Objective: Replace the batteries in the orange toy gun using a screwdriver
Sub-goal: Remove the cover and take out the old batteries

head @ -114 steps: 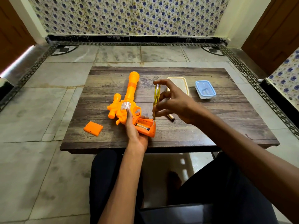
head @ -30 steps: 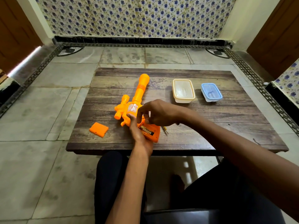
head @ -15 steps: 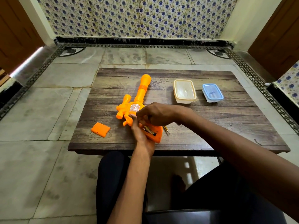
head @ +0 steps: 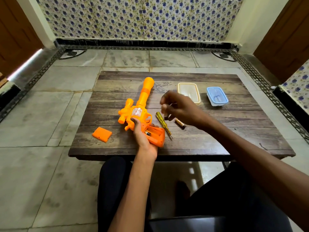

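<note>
Clasped around the handle of the orange toy gun (head: 143, 97), the left grip (head: 142, 136) is a bare hand with its fingers curled round the plastic, one fingertip reaching up to the body of the toy. The toy lies on a dark wooden desk (head: 217, 131), left of centre, with its handle toward the near edge and its long barrel pointing far. The battery compartment in the handle is uncovered, and one battery (head: 147, 133) sits inside it, right beside the holding fingers.

The right grip (head: 182, 108) hangs above the middle of the desk, to the right of the toy, with its fingers bent. It is smeared by motion. A small dark shape shows at its fingertips, but I cannot tell whether the hand is pinching it.

A screwdriver (head: 163, 123) with a clear yellow handle lies flat on the desk just right of the toy's handle, tip toward the near side. A loose battery (head: 180, 123) lies a little further right, apart from the screwdriver and below the right wrist. A flat orange cover (head: 102, 134) rests on the desk to the left of the toy, near the left edge.

At the far right stand two lidded plastic boxes: a cream box (head: 189, 92), partly hidden by the right grip, and a blue box (head: 217, 96) to its right, not touching it.
</note>
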